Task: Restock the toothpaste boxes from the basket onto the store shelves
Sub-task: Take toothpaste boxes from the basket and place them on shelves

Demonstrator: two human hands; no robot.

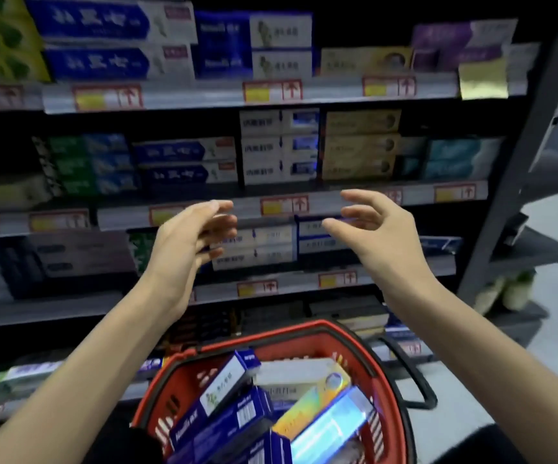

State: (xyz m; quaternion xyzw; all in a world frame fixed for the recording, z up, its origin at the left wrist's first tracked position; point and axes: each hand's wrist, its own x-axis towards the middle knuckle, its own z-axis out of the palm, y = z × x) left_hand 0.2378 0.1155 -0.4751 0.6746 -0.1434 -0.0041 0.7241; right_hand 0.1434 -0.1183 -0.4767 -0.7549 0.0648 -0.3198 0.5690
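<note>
Head view: both hands are raised before the store shelves, the left hand and right hand apart, fingers loosely spread, holding nothing. Below them the red basket holds the toothpaste boxes, piled at angles inside it; more boxes stand stacked along the shelf edges

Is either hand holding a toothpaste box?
No: the left hand and right hand hover empty, fingers spread, above the basket.

your one head-worn wide-angle camera looks forward and down from close range at the store shelves, with the basket low in frame near you.
</note>
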